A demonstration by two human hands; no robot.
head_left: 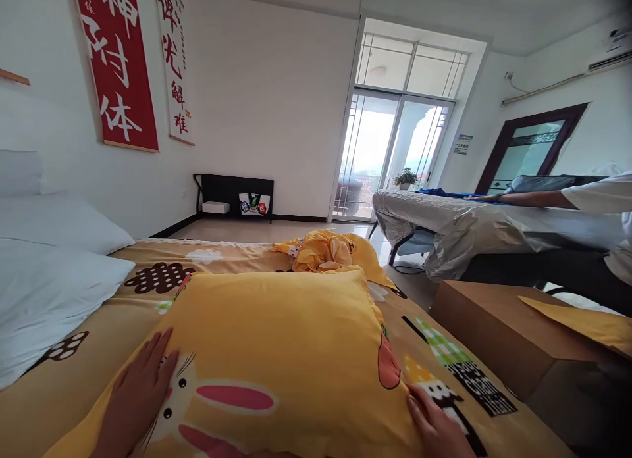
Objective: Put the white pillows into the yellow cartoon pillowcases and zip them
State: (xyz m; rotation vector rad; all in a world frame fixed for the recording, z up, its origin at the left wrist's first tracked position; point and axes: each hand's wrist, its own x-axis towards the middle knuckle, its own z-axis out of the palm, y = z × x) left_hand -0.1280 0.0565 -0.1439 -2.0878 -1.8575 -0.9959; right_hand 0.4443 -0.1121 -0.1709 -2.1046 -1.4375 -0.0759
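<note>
A yellow pillow [291,333] with a printed rabbit and carrots lies on the bed in front of me. My left hand [141,385] rests flat on its left side, fingers stretched over the rabbit's face. At the pillow's right edge, beside the red carrot print, is my right hand [434,422]. Its fingers are bent against the edge and seem to grip it; the fingertips are partly hidden. Beneath the pillow spreads a patterned tan bedsheet [106,316]. Just beyond the pillow, a crumpled yellow cloth [326,251] is heaped.
White pillows [54,274] lie on the left. A cardboard box [498,320] stands right of the bed, with a yellow cloth [587,323] on top. Behind it, another person's arm [533,199] reaches over a plastic-covered table [444,214]. A low black shelf [232,185] stands against the far wall.
</note>
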